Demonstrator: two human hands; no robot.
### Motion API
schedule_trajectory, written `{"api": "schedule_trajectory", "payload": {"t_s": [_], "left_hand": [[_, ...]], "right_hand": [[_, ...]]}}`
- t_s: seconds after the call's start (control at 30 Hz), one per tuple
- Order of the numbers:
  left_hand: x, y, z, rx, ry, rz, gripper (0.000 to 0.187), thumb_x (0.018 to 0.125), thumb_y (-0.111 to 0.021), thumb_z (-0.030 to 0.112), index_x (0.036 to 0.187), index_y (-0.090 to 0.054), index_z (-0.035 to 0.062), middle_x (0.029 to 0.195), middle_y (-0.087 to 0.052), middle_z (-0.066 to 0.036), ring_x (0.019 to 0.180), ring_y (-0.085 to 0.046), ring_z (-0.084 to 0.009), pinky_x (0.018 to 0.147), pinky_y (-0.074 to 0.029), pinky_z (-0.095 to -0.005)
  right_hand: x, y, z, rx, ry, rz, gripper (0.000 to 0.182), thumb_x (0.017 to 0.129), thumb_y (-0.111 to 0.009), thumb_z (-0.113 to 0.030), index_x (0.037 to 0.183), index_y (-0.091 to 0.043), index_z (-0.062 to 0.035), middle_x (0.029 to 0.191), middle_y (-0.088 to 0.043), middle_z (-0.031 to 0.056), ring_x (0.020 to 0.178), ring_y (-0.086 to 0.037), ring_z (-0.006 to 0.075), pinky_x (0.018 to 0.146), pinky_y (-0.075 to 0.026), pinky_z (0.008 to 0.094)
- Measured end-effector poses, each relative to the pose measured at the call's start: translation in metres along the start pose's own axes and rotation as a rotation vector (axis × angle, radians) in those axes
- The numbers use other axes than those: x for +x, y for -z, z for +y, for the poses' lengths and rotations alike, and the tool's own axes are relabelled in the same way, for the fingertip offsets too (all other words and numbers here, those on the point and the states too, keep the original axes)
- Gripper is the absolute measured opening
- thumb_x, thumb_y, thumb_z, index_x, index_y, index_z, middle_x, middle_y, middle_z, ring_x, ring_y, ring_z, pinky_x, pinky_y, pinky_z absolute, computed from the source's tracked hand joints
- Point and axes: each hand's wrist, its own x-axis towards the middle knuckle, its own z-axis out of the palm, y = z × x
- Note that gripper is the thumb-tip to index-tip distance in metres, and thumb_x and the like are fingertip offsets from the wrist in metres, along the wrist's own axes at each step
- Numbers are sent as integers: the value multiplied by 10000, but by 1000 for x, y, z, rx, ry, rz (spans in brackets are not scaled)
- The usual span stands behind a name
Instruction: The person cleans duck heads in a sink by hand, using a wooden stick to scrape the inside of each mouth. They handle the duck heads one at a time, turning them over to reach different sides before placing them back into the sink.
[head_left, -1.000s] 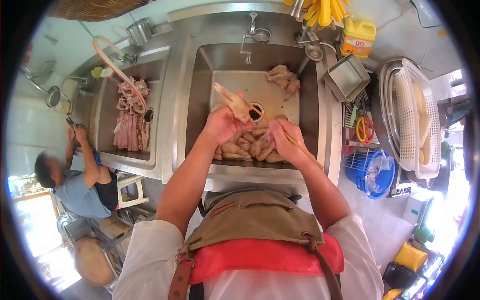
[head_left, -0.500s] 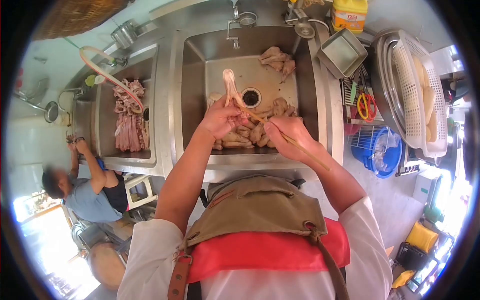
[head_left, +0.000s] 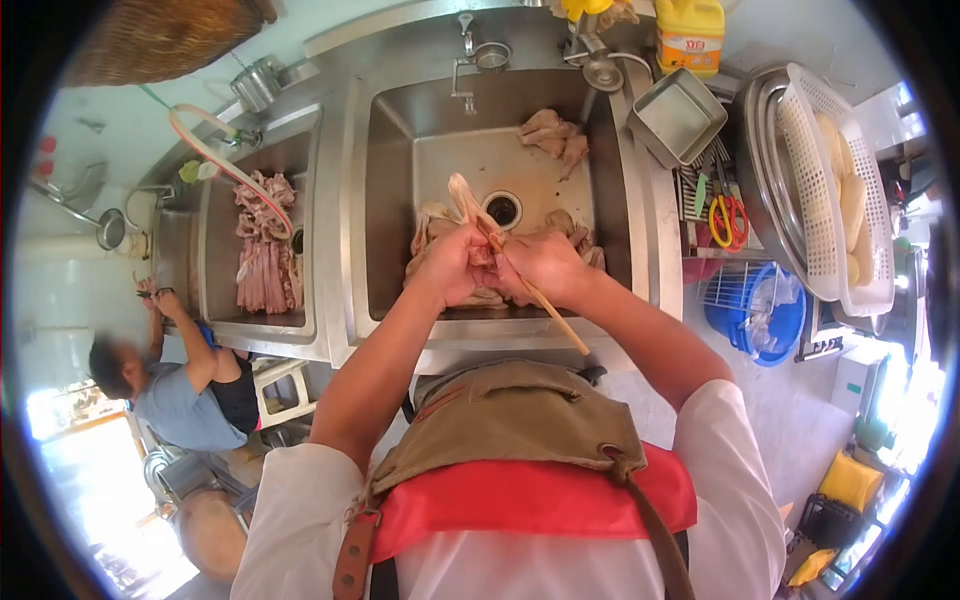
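Note:
Over the right-hand sink (head_left: pixel 420 140), my left hand (head_left: pixel 450 265) is closed around a pale, long piece of raw poultry (head_left: pixel 463 198), its narrow end pointing away from me. My right hand (head_left: pixel 548 268) is pressed close beside it, fingers wrapped round a thin wooden stick (head_left: pixel 560 325). The stick slants from the meat down towards my body. My fingers hide where stick and meat meet. Below my hands lies a pile of raw poultry pieces (head_left: pixel 425 228), partly covered by them. More poultry pieces (head_left: pixel 555 140) lie near the sink's back right corner.
A drain hole (head_left: pixel 502 209) lies just beyond my hands. Strips of raw meat (head_left: pixel 268 270) fill part of the left sink. At the left a co-worker (head_left: pixel 190 400) holds both hands up. Red-and-yellow scissors (head_left: pixel 728 222), a metal pan (head_left: pixel 678 118) and a white basket (head_left: pixel 800 140) stand to the right.
My right hand has moved left and in against my left hand. The stick has shifted left and now points more steeply towards me. The poultry piece has come slightly nearer to me.

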Motion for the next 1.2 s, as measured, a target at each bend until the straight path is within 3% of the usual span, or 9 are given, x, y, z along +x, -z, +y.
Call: {"api": "schedule_trajectory", "payload": {"t_s": [0.13,0.23,0.33,0.47,0.57,0.7,0.73,1.07,1.2], "left_hand": [[1,-10,-6,-62,-334,195,170,849,-464,102,973,-572,59,840,-610,-61,764,-604,-188,678,-512,-361],[4,-12,-8,6,-493,263,193,852,-456,58,1016,-556,45,844,-609,-56,742,-593,-167,664,-505,-325],[-10,-7,-14,509,-451,233,207,864,-443,39,1060,-507,24,837,-583,-70,701,-563,-136,581,-472,-273],[-28,-9,-10,620,-200,236,184,868,-424,21,1038,-496,20,808,-556,-73,647,-526,-118,510,-432,-268],[-7,34,-12,453,-181,193,172,864,-420,14,1011,-509,29,796,-545,-69,638,-522,-126,519,-440,-272],[-12,18,0,201,-197,200,158,848,-442,13,983,-519,40,792,-538,-65,621,-511,-143,537,-431,-287],[-11,26,-1,166,-172,115,159,845,-449,13,984,-519,41,793,-536,-63,624,-513,-148,548,-435,-294],[-22,30,1,143,-149,143,404,818,-459,-38,1214,-523,11,956,-601,-74,735,-529,-167,627,-428,-299],[-18,22,2,192,-187,123,293,810,-473,-32,1090,-529,30,852,-545,-63,702,-535,-164,606,-430,-285]], "right_hand": [[-2,-20,-11,328,-244,229,195,900,-557,-98,716,-550,-33,654,-601,124,537,-577,296,499,-469,376],[-1,-35,-17,941,-528,436,244,921,-540,-159,715,-560,-30,598,-563,80,455,-506,219,440,-406,327],[8,3,2,1468,-1282,447,335,940,-465,-229,696,-573,-26,551,-505,51,391,-380,152,400,-317,295],[10,19,11,1195,-1221,202,351,928,-479,-273,694,-560,-24,553,-508,62,405,-414,146,400,-332,299],[-2,-5,-4,778,-625,133,329,931,-481,-247,717,-545,-4,585,-538,55,470,-506,148,450,-410,323],[-6,10,-41,253,-216,33,187,898,-512,-134,777,-531,7,662,-581,182,608,-604,358,589,-477,448],[-7,6,-41,267,-242,25,139,885,-520,-98,793,-531,5,692,-564,226,652,-577,426,609,-467,483],[-17,3,-42,252,-193,57,174,874,-555,-79,726,-498,-7,640,-536,189,593,-554,401,551,-440,477],[-16,7,-44,228,-178,37,190,867,-566,-92,713,-487,-14,632,-532,180,578,-544,398,533,-434,474]]}}
